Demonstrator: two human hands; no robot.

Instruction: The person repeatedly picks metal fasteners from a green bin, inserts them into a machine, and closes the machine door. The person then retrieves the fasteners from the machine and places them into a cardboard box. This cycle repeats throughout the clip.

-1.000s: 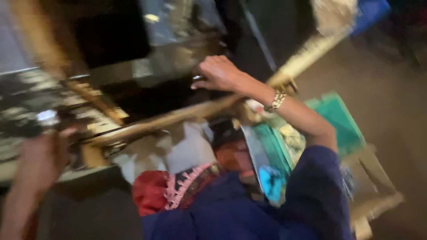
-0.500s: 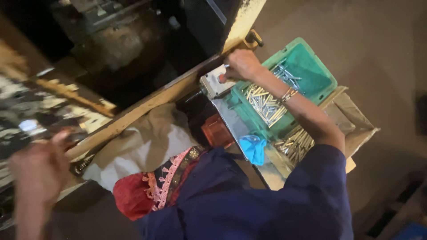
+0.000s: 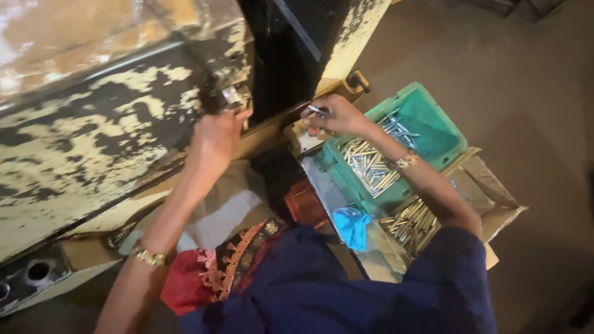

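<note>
- Left hand (image 3: pixel 213 139) was raised against a worn metal panel (image 3: pixel 93 142) with flaking cream paint, fingers curled around a small metal fitting (image 3: pixel 230 96) at its edge.
- Right hand (image 3: pixel 334 115) hovered over the near corner of a green crate (image 3: pixel 427 124) of loose bolts (image 3: pixel 371 168), fingertips pinched on one small bolt (image 3: pixel 318 111).
- Risk: the pinch looked light; the bolt could slip into the dark gap beside the panel, hard to recover.
- Risk: the left grip covered only a small fitting; a slip there could scrape the knuckles on the flaked edge.
- Risk: the cardboard box (image 3: pixel 489 192) of further bolts sat tilted under the crate and could spill if nudged.
- Versus half a second before: the left hand was low at the frame edge, now up at the fitting; the right hand stayed near the crate corner; the view had swung toward the panel.
</note>
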